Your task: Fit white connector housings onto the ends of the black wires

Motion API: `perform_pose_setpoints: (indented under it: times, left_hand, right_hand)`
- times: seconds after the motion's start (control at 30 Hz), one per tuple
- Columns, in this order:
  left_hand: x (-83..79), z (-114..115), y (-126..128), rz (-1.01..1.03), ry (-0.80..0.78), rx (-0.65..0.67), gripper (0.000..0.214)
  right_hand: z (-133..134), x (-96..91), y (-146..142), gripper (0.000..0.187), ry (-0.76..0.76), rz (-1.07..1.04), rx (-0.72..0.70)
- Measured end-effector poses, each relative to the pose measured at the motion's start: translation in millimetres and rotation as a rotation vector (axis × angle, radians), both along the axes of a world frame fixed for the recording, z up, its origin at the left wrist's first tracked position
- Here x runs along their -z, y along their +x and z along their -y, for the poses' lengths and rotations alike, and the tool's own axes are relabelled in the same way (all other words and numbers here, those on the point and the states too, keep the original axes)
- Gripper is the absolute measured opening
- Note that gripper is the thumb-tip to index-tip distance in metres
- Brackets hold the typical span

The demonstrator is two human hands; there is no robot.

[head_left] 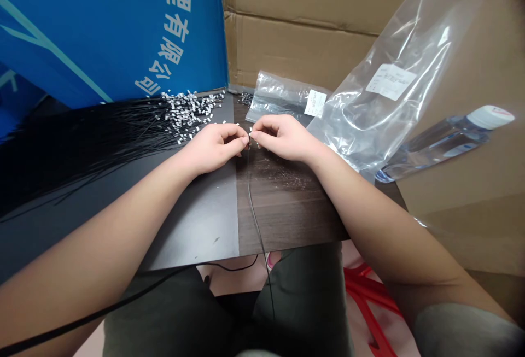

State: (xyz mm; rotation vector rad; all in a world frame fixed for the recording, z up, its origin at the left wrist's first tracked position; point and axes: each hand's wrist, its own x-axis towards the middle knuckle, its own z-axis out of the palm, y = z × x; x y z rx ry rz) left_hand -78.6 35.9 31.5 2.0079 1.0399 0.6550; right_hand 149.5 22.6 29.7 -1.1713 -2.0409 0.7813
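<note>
My left hand (217, 146) is closed in a pinch on the upper end of a thin black wire (252, 206). The wire drops from the fingertips across the table and over its front edge. Facing it, my right hand (285, 137) has thumb and forefinger pinched at the same wire end, the fingertips of both hands almost meeting. Something small and whitish shows at the right fingertips, too small to make out. Left of the hands lies a large bundle of black wires (94, 127), many ending in small white tabs (188, 111).
Behind the hands lies a clear bag (283, 97) with dark wires. A larger clear plastic bag (369, 100) and a water bottle (443, 141) are at right. Tiny scraps (291, 179) dot the brown tabletop (287, 215). A blue panel (115, 23) and cardboard (303, 40) stand behind.
</note>
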Motion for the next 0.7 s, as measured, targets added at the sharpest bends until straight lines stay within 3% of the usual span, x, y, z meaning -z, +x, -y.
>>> perform_pose_setpoints:
  times: [0.3, 0.7]
  left_hand:
    - [7.2, -4.7, -1.9, -0.043, 0.05, -0.023, 0.024]
    - [2.5, -0.7, -0.2, -0.137, 0.177, -0.08, 0.023]
  right_hand:
    - [1.5, -0.8, -2.5, 0.017, 0.015, 0.002, -0.009]
    - [0.1, -0.1, -4.5, 0.017, -0.01, -0.012, -0.009]
